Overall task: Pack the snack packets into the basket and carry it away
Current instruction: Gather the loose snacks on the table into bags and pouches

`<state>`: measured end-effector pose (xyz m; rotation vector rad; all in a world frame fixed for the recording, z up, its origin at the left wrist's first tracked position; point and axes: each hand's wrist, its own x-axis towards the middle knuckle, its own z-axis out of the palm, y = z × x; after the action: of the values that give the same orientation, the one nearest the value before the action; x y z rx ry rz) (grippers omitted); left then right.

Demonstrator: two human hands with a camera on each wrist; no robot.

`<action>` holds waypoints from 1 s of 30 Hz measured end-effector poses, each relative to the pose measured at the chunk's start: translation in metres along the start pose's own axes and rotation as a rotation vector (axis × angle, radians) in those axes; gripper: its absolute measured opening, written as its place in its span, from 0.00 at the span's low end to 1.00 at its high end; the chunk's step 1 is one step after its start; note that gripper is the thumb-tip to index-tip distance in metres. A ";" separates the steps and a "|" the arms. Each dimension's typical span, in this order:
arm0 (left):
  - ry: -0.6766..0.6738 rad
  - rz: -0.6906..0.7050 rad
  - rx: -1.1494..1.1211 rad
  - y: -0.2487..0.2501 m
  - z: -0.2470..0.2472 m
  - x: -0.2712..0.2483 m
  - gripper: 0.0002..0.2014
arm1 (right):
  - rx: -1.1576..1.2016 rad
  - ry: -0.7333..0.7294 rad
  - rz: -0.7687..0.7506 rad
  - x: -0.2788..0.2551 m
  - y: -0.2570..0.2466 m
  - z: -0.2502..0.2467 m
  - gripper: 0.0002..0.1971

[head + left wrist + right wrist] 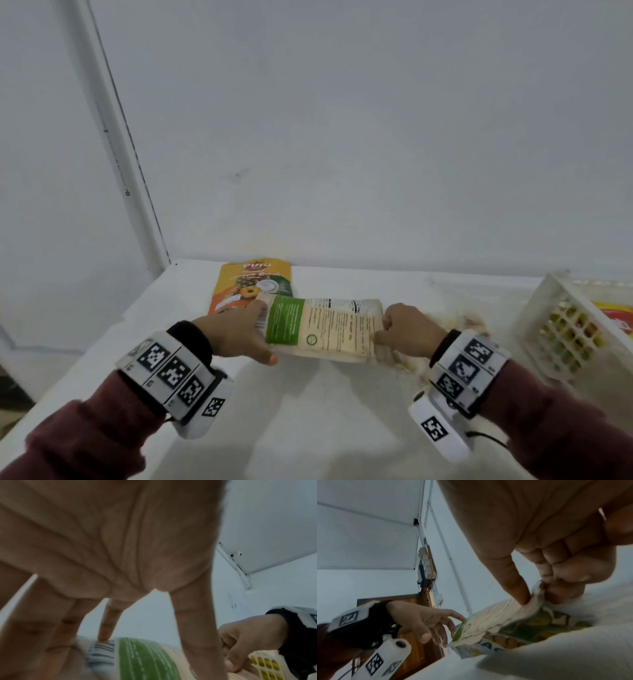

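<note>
A cream snack packet with a green panel (325, 329) lies across the white-covered table between my two hands. My left hand (268, 330) touches its left end with straight fingers (109, 622), one fingertip on the barcode. My right hand (385, 329) pinches the right end between thumb and curled fingers (565, 577). The packet (491, 616) bends up at that pinch. An orange pineapple-biscuit packet (253, 284) lies flat behind it by the wall. The white lattice basket (561, 329) stands at the right, with yellow and red packets inside.
The table (308, 428) meets the wall at the back and its left edge drops away near my left forearm. Something printed in yellow and green (530, 628) shows under the held packet; I cannot tell whether it is a separate packet. A pale blurred thing (472, 322) lies behind my right wrist.
</note>
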<state>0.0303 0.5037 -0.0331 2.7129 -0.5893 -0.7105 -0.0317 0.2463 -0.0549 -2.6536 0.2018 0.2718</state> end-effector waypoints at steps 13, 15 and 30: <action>0.104 0.247 0.565 0.003 0.047 0.004 0.66 | 0.148 -0.027 0.030 -0.020 -0.055 0.061 0.17; 0.135 0.252 0.615 0.003 0.053 0.008 0.64 | 0.246 0.019 -0.002 -0.025 -0.061 0.064 0.14; 0.331 0.449 0.345 -0.032 0.024 0.002 0.56 | -0.261 0.058 -0.442 -0.047 -0.063 0.055 0.41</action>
<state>0.0291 0.5269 -0.0655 2.7446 -1.2692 -0.0454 -0.0739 0.3315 -0.0655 -2.8716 -0.4275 0.0788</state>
